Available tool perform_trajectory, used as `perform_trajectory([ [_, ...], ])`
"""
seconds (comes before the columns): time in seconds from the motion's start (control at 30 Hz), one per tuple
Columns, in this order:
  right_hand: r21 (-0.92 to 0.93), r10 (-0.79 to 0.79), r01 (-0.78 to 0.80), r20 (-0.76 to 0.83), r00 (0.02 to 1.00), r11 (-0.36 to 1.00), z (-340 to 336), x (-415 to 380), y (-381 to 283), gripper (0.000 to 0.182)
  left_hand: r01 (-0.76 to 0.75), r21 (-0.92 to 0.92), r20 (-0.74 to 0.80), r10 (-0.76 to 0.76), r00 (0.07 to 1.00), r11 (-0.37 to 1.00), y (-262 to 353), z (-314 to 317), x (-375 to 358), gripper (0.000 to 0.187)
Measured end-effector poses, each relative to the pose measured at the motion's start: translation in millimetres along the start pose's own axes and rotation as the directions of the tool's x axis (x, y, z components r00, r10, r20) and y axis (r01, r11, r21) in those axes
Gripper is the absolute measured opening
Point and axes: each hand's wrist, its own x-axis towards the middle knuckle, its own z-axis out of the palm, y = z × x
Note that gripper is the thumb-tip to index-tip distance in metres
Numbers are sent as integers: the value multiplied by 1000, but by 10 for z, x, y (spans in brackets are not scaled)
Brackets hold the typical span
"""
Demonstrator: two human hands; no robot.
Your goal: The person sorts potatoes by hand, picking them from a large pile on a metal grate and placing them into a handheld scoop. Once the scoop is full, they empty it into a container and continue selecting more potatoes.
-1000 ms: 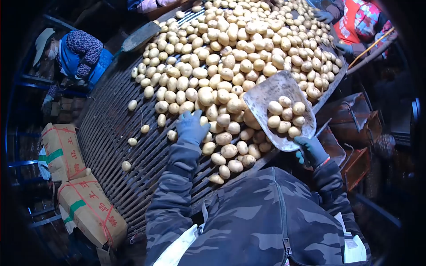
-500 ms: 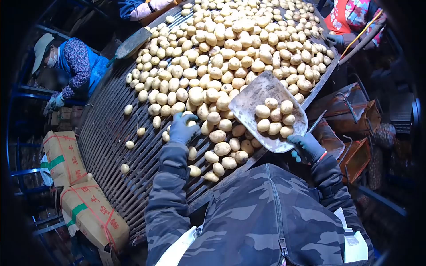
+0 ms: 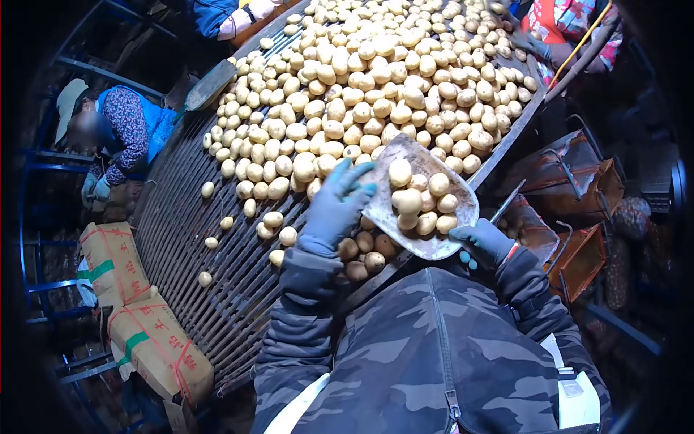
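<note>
Presently, the right hand (image 3: pixel 484 244) has its grip closed on the scoop (image 3: pixel 468 206) at its lower right edge, just right of mid-frame. The left hand (image 3: pixel 335 206), near the scoop's left edge, has its grip wide with fingers spread; no potato shows in it. Several potatoes (image 3: pixel 438 184) lie in the scoop, many more on the slatted worktop (image 3: pixel 181 239), toward the top. I think the scoop should be held level — a tilt could roll them out — and potatoes placed gently.
</note>
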Motion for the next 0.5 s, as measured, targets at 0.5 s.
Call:
perform_trajectory([
  [0.5, 163, 17, -2, -90, 996, 987, -740, 240, 64, 30, -114, 827, -55, 281, 958, 551, -1341, 732, -1188, 61],
])
